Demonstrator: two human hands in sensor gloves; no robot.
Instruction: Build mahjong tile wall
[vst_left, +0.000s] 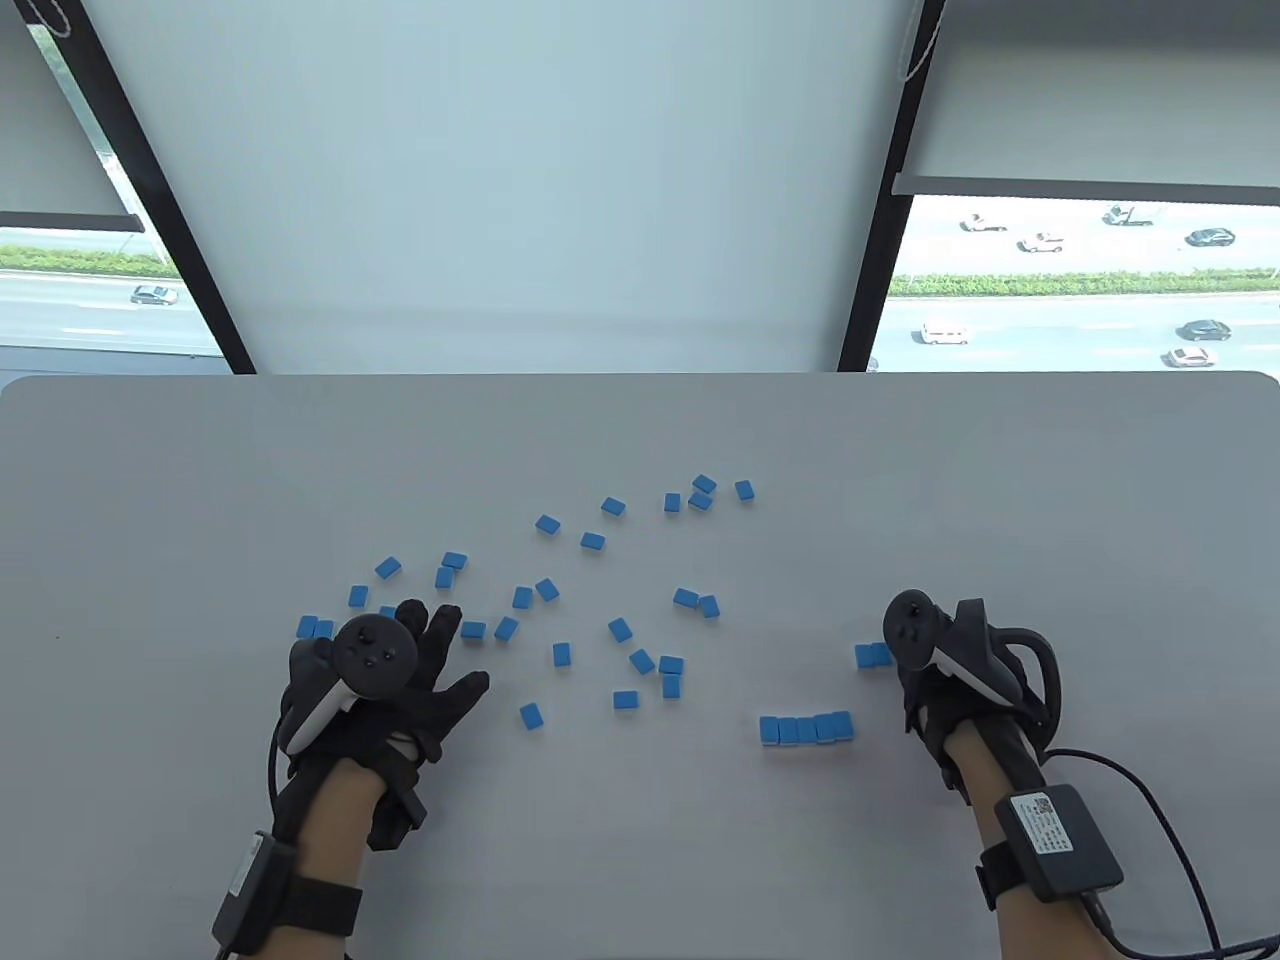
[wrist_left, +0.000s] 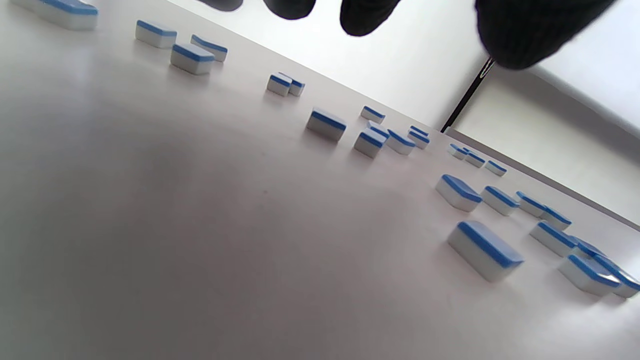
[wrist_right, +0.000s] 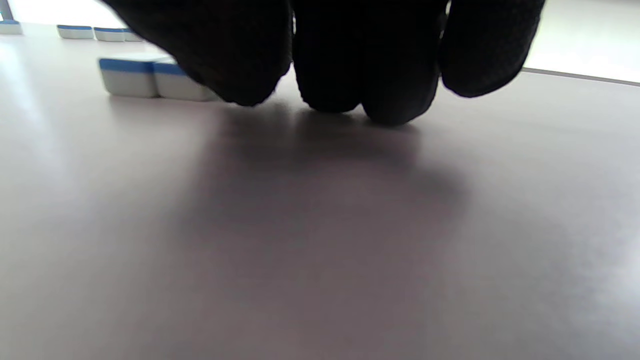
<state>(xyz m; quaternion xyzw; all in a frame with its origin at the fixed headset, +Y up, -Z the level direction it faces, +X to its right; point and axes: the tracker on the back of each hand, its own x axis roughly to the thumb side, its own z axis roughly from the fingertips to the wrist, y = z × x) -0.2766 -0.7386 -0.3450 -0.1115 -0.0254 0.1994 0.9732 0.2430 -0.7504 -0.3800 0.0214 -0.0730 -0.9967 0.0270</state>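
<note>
Many blue-backed mahjong tiles (vst_left: 620, 629) lie scattered over the middle of the grey table (vst_left: 200, 480). A short row of tiles (vst_left: 806, 728) stands side by side at front right. My left hand (vst_left: 440, 650) hovers open, fingers spread, over the left part of the scatter, holding nothing; its fingertips (wrist_left: 370, 17) hang above loose tiles (wrist_left: 484, 250). My right hand (vst_left: 905, 662) sits behind that row, beside a pair of tiles (vst_left: 872, 655). Its fingertips (wrist_right: 385, 100) reach down to the table, and the leftmost one covers the end of the pair (wrist_right: 135, 77). No pinch shows.
Two tiles (vst_left: 314, 628) lie together left of my left hand. A small cluster (vst_left: 703, 492) sits farthest back. The table's far edge (vst_left: 640, 376) runs below a window. Cables (vst_left: 1150, 800) trail from my right wrist.
</note>
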